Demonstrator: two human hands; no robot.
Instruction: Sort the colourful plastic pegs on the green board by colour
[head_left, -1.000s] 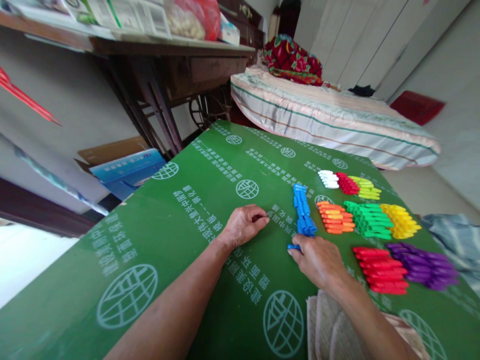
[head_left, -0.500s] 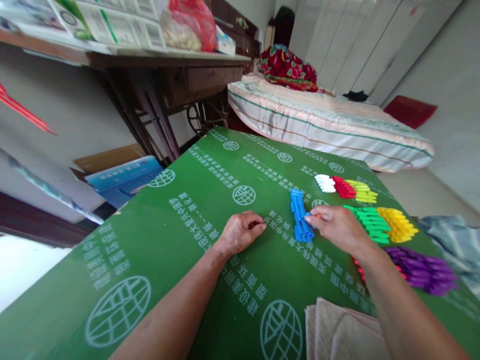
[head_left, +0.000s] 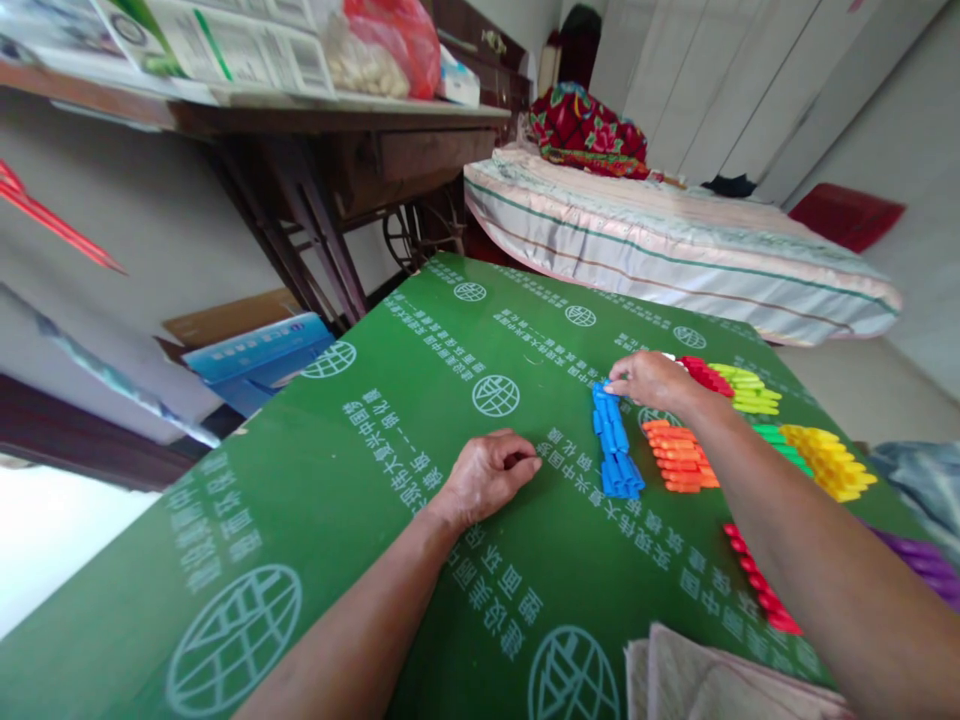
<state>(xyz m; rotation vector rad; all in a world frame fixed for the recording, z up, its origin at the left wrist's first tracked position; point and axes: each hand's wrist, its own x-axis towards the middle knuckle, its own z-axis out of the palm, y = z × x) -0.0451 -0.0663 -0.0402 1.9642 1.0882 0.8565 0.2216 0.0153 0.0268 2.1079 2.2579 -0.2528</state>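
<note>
On the green board (head_left: 420, 400) lies a narrow row of small blue plastic pieces (head_left: 616, 440), tube-like and set close together. At the far end of that row, my right hand (head_left: 652, 380) pinches a blue piece between thumb and fingers; its fingertips partly cover it. My left hand (head_left: 491, 472) rests on the board to the left of the row, fingers curled with the thumb close to them, and nothing shows in it. Orange pieces (head_left: 679, 455) lie just right of the blue ones, partly under my right forearm.
Further right are groups of red pieces (head_left: 705, 375), lime pieces (head_left: 752, 390), yellow pieces (head_left: 829, 462), green pieces (head_left: 784, 447) and purple pieces (head_left: 919, 562). More red pieces (head_left: 761, 580) lie nearer me, by a folded cloth (head_left: 712, 680). A bed (head_left: 675, 250) and wooden table (head_left: 337, 115) stand beyond.
My right hand has moved away from me, from the near part of the blue row to its far end, uncovering the orange pieces. The left hand keeps its place; the view has shifted slightly.
</note>
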